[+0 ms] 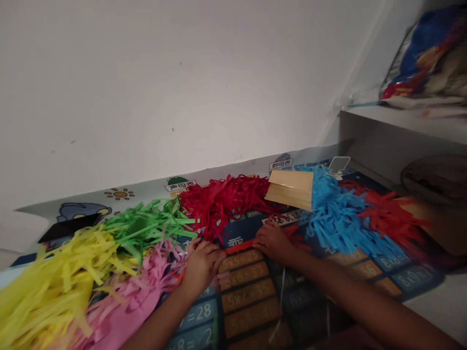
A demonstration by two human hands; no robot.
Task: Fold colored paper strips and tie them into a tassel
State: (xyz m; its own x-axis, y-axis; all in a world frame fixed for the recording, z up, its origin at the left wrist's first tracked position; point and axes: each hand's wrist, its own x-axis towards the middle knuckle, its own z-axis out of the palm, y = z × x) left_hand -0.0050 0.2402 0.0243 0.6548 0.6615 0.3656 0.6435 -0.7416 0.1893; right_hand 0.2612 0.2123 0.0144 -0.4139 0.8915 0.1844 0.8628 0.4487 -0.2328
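A narrow orange-red paper strip stretches between my two hands, low over the printed mat. My left hand has its fingers closed on the strip's left part. My right hand pinches the strip at its right part, palm down. Just beyond the hands lies a heap of dark red fringed paper. Pink fringed paper is beside my left forearm, and blue fringed paper lies past my right hand. Some red fringe shows behind my right hand.
Yellow and green fringed paper cover the left side. A tan folded card sits between the red and blue heaps. More red fringe lies at the right. A wall rises behind; a shelf stands right.
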